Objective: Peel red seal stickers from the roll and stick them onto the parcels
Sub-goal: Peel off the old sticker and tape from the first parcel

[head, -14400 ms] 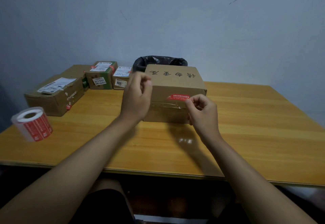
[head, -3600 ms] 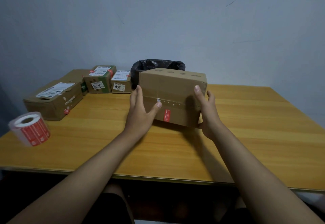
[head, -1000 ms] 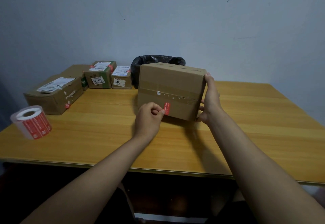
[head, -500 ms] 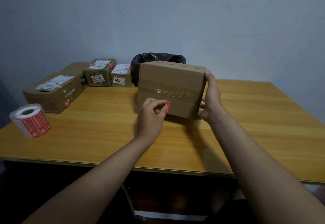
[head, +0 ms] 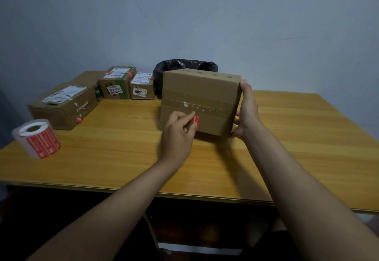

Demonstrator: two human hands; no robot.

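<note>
A brown cardboard parcel (head: 205,88) stands upright on the wooden table (head: 297,148), its taped face towards me. A red seal sticker (head: 197,119) lies vertically on that face, just below the tape seam. My left hand (head: 178,135) is in front of the parcel with its fingers curled; the forefinger tip and thumb tip press on the sticker's left edge. My right hand (head: 248,111) grips the parcel's right side, fingers round the far edge and thumb at the lower corner. The roll of red stickers (head: 39,139) stands at the table's left edge, apart from both hands.
Three other parcels sit at the back left: a long flat box (head: 61,104), a green-sided box (head: 117,83) and a small box (head: 141,88), each with red seals. A bin with a black liner (head: 184,64) stands behind the held parcel. The wall is close behind.
My left forefinger and thumb have slid over the sticker on the parcel's front. The right hand keeps its hold on the parcel's right side. The parcel has barely moved.
</note>
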